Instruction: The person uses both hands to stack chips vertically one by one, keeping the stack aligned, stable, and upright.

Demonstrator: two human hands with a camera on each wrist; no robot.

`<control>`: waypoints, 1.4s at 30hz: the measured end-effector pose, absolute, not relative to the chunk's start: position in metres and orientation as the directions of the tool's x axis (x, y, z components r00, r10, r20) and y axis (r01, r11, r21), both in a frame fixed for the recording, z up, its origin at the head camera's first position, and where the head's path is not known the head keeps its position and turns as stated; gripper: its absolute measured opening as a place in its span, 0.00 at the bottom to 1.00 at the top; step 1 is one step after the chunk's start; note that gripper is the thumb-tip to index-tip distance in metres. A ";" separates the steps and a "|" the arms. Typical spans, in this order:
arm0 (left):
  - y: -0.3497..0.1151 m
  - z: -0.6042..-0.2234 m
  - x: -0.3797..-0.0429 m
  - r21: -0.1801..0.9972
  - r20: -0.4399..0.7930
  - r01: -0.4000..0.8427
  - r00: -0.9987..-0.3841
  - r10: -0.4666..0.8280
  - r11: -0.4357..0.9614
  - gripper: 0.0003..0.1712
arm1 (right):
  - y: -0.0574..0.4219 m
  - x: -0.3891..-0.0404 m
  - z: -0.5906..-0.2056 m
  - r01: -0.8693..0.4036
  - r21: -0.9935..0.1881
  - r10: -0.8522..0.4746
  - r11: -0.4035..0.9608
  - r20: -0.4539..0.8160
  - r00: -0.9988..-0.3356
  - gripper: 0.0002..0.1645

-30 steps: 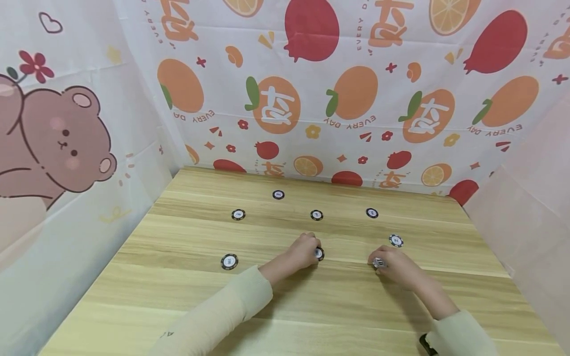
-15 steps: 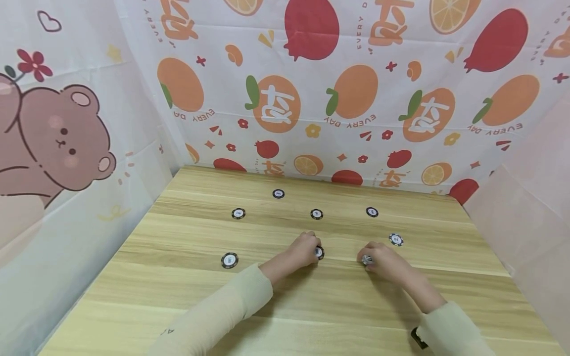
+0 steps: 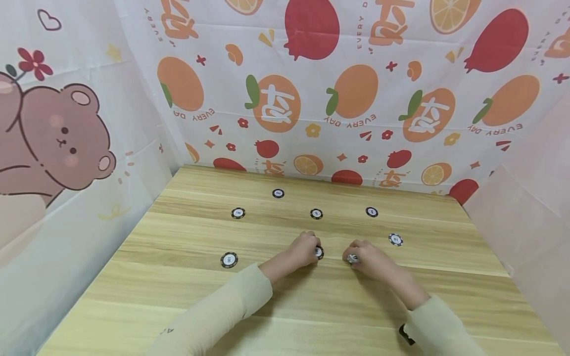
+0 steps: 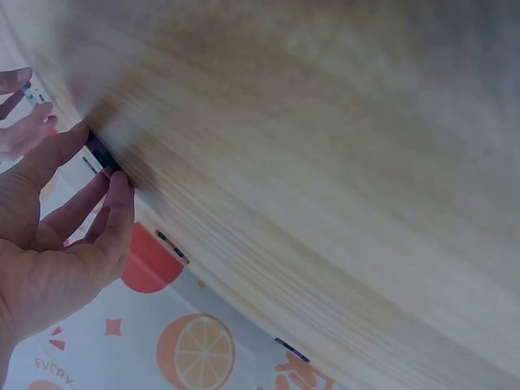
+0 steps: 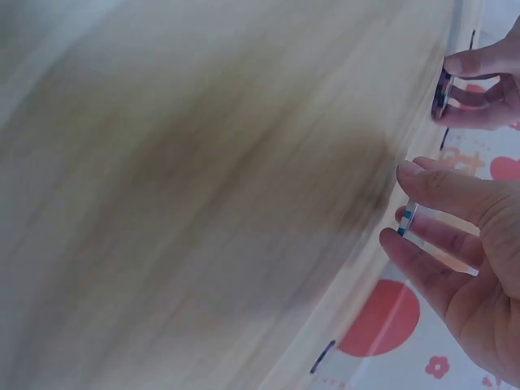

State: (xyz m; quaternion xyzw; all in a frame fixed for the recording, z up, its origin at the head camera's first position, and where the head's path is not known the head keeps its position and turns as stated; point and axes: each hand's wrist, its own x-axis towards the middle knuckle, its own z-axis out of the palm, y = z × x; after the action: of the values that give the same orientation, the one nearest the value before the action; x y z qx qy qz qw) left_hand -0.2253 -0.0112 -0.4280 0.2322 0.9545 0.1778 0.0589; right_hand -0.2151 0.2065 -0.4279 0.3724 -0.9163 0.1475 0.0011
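Observation:
My left hand (image 3: pixel 305 248) grips a black-edged poker chip (image 3: pixel 319 252) by its rim near the middle of the table. In the left wrist view, that dark chip (image 4: pixel 102 153) lies between thumb and fingertips, close against the wood; whether it is one chip or a small stack I cannot tell. A short way to the right, my right hand (image 3: pixel 367 257) pinches a white-and-grey poker chip (image 3: pixel 353 258) from above. The right wrist view has this light chip (image 5: pixel 408 219) edge-on between thumb and fingers, partly covered by them.
Black chips lie flat around the hands: one at near left (image 3: pixel 229 259), others farther back, such as a black chip (image 3: pixel 316 213) behind my left hand. A white-and-dark chip (image 3: pixel 396 240) marked 10 lies right. The wooden table (image 3: pixel 311 326) meets printed cloth (image 3: pixel 285 143) behind.
My right hand has slid leftward with the light chip, narrowing the gap to my left hand. The left hand and its black chip stay in place.

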 end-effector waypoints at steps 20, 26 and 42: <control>-0.011 -0.429 -0.228 0.338 -0.036 0.442 -0.876 0.480 0.831 0.13 | 0.168 -0.225 -0.432 -0.748 -0.248 -0.716 0.615 0.221 -0.662 0.21; -0.012 -0.431 -0.228 0.318 -0.016 0.462 -0.870 0.492 0.828 0.12 | 0.161 -0.226 -0.439 -0.774 -0.242 -0.727 0.585 0.266 -0.633 0.22; -0.012 -0.444 -0.236 0.363 -0.019 0.443 -0.876 0.482 0.820 0.10 | 0.145 -0.222 -0.439 -0.781 -0.224 -0.729 0.583 0.281 -0.624 0.16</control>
State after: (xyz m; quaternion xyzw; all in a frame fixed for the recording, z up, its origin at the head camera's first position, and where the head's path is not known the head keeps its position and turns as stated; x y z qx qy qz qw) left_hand -0.2364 -0.0120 -0.4442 0.2428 0.9523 0.1764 0.0552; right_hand -0.2218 0.1446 -0.4390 0.4260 -0.8861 0.1645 0.0793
